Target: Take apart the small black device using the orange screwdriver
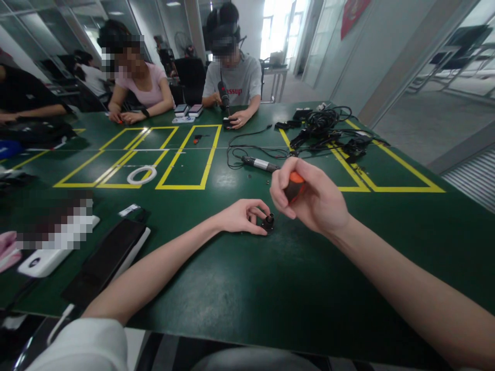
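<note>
My left hand [245, 216] rests on the green table [216, 278], its thumb and fingers closed round a small black part [268, 222] with a short round post standing up from it. Above and to the right, my right hand [315, 198] is wrapped round what looks like a screwdriver [295, 186]. Only its orange and dark grey handle shows; I cannot make out a shaft. Just beyond the right hand lies a corded black tool [260, 163] with a silver band.
Tangled black cables [323, 123] are heaped at the back right. A white tape ring [141, 175] lies within the yellow lines. At left are a black case [106, 257] and a white power bank [58, 252]. Across the table, a person [234, 77] holds a power driver [223, 95].
</note>
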A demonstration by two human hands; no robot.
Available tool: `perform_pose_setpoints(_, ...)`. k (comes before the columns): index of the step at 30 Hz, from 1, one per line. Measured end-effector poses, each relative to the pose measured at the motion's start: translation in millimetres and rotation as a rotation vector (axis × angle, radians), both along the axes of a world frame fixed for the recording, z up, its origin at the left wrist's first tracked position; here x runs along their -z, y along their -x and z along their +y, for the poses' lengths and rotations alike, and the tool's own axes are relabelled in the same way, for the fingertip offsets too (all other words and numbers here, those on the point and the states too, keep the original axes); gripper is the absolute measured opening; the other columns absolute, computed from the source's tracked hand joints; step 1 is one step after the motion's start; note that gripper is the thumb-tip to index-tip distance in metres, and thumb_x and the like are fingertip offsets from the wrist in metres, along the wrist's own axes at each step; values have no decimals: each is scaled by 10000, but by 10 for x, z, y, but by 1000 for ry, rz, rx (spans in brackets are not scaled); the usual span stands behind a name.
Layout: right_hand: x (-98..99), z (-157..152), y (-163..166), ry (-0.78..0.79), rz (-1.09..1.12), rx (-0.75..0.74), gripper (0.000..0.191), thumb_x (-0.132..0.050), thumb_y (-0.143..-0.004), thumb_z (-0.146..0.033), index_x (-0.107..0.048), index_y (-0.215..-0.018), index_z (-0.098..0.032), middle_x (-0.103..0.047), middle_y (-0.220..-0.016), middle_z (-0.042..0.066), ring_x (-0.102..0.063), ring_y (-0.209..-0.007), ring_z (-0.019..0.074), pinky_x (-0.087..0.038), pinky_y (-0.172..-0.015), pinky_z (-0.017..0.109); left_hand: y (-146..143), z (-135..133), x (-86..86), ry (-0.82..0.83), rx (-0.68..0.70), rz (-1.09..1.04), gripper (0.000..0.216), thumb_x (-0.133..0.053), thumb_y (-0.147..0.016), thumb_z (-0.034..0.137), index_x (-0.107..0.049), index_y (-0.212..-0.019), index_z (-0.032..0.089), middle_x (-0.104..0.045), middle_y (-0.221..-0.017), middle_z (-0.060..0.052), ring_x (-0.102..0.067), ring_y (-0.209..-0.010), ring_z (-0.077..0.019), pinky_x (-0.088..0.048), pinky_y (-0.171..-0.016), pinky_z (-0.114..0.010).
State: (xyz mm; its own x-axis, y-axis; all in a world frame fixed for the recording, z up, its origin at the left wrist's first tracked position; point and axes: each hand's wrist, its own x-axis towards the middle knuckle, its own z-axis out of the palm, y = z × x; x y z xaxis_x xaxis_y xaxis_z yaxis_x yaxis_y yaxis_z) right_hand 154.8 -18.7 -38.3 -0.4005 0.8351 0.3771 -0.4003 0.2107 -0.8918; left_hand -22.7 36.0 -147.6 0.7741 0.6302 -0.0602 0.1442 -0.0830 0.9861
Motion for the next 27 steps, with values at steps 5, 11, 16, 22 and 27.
perform_pose_setpoints(5,-29,1,-33,61,-16,-10,534,-554,-925,-732,-455,-725,-247,-258,-465,-106,-172,-378,80,-195,-385,237,-9,6,38,5,2,-23,479,-917,-636,333,-689,-1006,130,-759,-991,-71,-556,-546,-50,-413,-526,-203)
perform_pose_setpoints(11,30,-19,-56,-63,-86,-11,429,-765,-898,-424,-395,-766,-253,-307,-470,-148,-237,-328,48,-187,-372,193,-14,5,1,-27,9,-11,454,-917,-640,319,-727,-1005,128,-766,-989,-50,-454,-533,-23,-370,-532,-200)
perform_pose_setpoints(16,-99,-22,-135,-317,-504,178,208,-630,-952,-309,-513,-803,-225,-621,-623,-23,-607,-551,150,-448,-557,277,-10,16,22,-50,-12,-19,480,-919,-650,324,-752,-1056,129,-767,-996,-52,-435,-539,-22,-345,-533,-197)
perform_pose_setpoints(22,-253,-18,-238,-510,-1070,543,256,-663,-840,-369,-559,-666,-212,-612,-625,22,-521,-580,174,-348,-591,318,-6,46,68,-11,9,16,488,-925,-652,346,-761,-1053,122,-774,-953,-52,-435,-534,-25,-340,-518,-188)
perform_pose_setpoints(27,-287,-30,-275,-358,-1130,394,335,-719,-804,-410,-523,-606,-223,-523,-511,-24,-460,-493,146,-327,-524,304,-10,58,48,-1,31,47,474,-916,-652,322,-765,-1061,133,-775,-953,-41,-491,-546,-35,-383,-536,-194)
